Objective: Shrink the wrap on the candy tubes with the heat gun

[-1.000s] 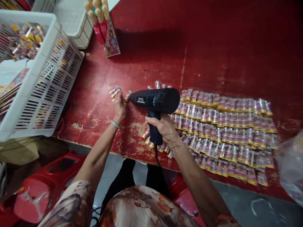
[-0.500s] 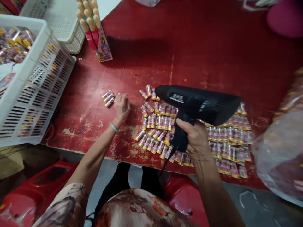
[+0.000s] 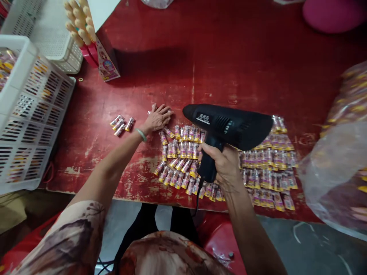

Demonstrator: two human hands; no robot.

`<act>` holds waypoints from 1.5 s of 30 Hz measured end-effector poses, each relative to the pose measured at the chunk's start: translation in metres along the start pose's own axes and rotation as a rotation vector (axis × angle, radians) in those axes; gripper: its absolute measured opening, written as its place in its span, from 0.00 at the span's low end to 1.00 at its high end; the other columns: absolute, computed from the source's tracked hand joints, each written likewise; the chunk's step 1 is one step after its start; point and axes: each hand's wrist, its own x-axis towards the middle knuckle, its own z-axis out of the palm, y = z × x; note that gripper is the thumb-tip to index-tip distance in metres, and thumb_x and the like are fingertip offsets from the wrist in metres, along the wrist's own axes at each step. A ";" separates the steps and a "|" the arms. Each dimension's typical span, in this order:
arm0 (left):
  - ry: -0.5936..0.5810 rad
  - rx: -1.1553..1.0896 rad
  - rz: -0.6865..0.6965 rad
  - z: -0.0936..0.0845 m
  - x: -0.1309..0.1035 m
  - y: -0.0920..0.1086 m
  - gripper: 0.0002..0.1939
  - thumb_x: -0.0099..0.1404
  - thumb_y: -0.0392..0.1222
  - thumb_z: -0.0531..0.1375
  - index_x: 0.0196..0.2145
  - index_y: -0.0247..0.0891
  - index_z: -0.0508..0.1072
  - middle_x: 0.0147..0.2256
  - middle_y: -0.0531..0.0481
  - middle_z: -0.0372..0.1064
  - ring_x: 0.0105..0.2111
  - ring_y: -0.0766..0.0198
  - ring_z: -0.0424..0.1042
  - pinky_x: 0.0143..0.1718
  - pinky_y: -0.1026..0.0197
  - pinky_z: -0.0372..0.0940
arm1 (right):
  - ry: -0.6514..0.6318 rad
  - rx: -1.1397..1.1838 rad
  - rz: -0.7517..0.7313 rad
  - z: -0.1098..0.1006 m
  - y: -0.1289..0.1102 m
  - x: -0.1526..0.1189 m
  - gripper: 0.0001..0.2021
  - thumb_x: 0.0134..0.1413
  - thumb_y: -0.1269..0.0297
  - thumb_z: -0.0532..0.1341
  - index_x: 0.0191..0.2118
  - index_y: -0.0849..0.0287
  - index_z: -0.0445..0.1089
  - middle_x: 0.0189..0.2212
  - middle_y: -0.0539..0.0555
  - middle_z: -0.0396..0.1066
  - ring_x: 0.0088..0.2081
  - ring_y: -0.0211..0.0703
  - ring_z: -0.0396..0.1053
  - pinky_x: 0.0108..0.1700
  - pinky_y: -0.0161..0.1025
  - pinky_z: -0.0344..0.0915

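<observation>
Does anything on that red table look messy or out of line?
Yes. A few small tubes lie apart, left of the left hand, and the rows nearest it sit crooked. The tabletop's red paint is chipped.

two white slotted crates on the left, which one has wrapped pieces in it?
The near crate at the table's left edge: yellow-and-purple wrapped pieces show inside and through its slots. The far crate, behind it by the toy box, shows none.

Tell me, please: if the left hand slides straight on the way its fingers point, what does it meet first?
The left hand lies flat on the red table, fingers pointing up and to the right. That way looks free: only bare tabletop, probably passing just beyond the heat gun nozzle.
</observation>
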 end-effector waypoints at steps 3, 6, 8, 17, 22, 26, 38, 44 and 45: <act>0.038 -0.001 -0.028 -0.009 -0.034 -0.020 0.26 0.74 0.47 0.44 0.64 0.39 0.65 0.64 0.40 0.63 0.67 0.48 0.56 0.70 0.35 0.37 | -0.032 0.002 -0.081 0.025 0.007 0.007 0.17 0.42 0.50 0.72 0.29 0.58 0.73 0.21 0.48 0.68 0.19 0.38 0.64 0.21 0.37 0.64; 0.099 -0.027 -0.134 -0.013 -0.065 -0.034 0.31 0.74 0.49 0.43 0.68 0.30 0.55 0.65 0.34 0.59 0.67 0.48 0.57 0.71 0.38 0.40 | -0.144 0.005 -0.069 0.051 0.016 0.004 0.17 0.43 0.50 0.72 0.32 0.57 0.73 0.23 0.48 0.69 0.21 0.39 0.65 0.21 0.36 0.63; 0.128 -0.051 -0.178 -0.012 -0.084 -0.043 0.33 0.73 0.50 0.45 0.68 0.26 0.52 0.66 0.30 0.56 0.68 0.47 0.54 0.71 0.38 0.41 | -0.264 -0.009 -0.021 0.065 0.019 0.002 0.17 0.44 0.48 0.71 0.31 0.58 0.73 0.22 0.48 0.69 0.21 0.39 0.65 0.21 0.36 0.63; 0.557 -0.202 -0.399 0.023 -0.169 -0.028 0.27 0.75 0.49 0.41 0.64 0.34 0.60 0.63 0.34 0.63 0.67 0.53 0.57 0.70 0.43 0.53 | -0.242 -0.027 0.020 0.103 0.011 0.009 0.19 0.40 0.47 0.71 0.26 0.59 0.72 0.20 0.50 0.70 0.18 0.37 0.65 0.18 0.34 0.63; 0.551 -0.294 -0.383 0.042 -0.195 0.021 0.22 0.74 0.45 0.46 0.60 0.36 0.66 0.59 0.35 0.68 0.64 0.51 0.62 0.67 0.41 0.58 | -0.366 -0.072 0.043 0.110 0.003 0.000 0.19 0.37 0.50 0.73 0.28 0.60 0.74 0.23 0.52 0.73 0.18 0.38 0.67 0.17 0.34 0.65; 0.566 -0.350 -0.330 0.045 -0.189 0.056 0.20 0.74 0.42 0.46 0.58 0.36 0.67 0.58 0.36 0.69 0.63 0.53 0.64 0.67 0.41 0.59 | -0.074 -0.070 -0.035 0.066 -0.006 -0.017 0.17 0.38 0.53 0.74 0.30 0.59 0.73 0.23 0.50 0.72 0.18 0.37 0.66 0.17 0.34 0.65; 0.376 -0.313 -0.503 0.055 -0.120 0.154 0.40 0.73 0.58 0.45 0.71 0.26 0.42 0.71 0.28 0.38 0.73 0.46 0.33 0.72 0.37 0.38 | 0.160 0.021 0.072 -0.027 0.023 -0.086 0.19 0.35 0.56 0.76 0.34 0.57 0.73 0.24 0.49 0.72 0.19 0.40 0.67 0.19 0.37 0.68; 0.208 -0.210 -0.242 0.035 -0.056 0.171 0.33 0.74 0.55 0.45 0.68 0.34 0.57 0.72 0.37 0.43 0.73 0.44 0.35 0.71 0.32 0.30 | 0.303 -0.002 -0.016 -0.056 0.016 -0.077 0.19 0.34 0.55 0.76 0.31 0.58 0.73 0.23 0.49 0.72 0.18 0.39 0.66 0.15 0.35 0.65; 0.196 -0.190 -0.195 0.034 -0.047 0.174 0.31 0.74 0.53 0.44 0.68 0.34 0.58 0.72 0.37 0.44 0.73 0.44 0.36 0.71 0.31 0.30 | 0.295 0.007 -0.023 -0.060 0.014 -0.076 0.18 0.34 0.55 0.76 0.30 0.58 0.73 0.23 0.49 0.71 0.18 0.38 0.66 0.15 0.34 0.64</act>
